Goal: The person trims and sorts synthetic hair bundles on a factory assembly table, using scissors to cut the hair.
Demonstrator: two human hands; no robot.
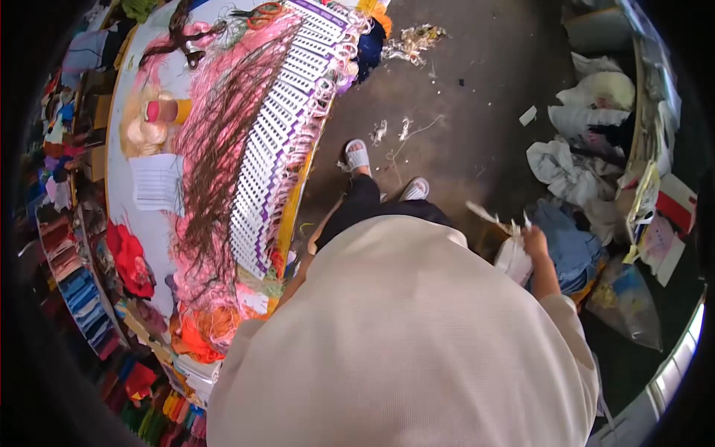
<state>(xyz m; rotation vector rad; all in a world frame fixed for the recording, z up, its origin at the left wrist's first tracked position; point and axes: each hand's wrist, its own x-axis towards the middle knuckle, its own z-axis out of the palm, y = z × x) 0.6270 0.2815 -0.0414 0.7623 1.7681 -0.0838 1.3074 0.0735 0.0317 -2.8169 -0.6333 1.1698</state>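
Observation:
Low on the right side, my right hand (534, 242) is closed around a thin white strip (488, 214), whose loose end reaches out to the left. Just below that hand is a white box-like object (514, 261), partly covered. My left hand (311, 243) is down by the table's near edge, mostly hidden by my shirt, so its fingers do not show. Beside it, a long row of white and purple cards with dark holes (269, 138) runs along the table edge, with brown threads (227, 127) and pink threads (195, 257) spread from it.
On the white table (123, 201) lie a printed sheet (158, 182), orange-handled scissors (264, 15), a yellow and pink cylinder (167, 112) and red yarn (128, 257). Thread scraps (417, 41) litter the floor. White bags (566, 171) and blue cloth (566, 242) are piled at right.

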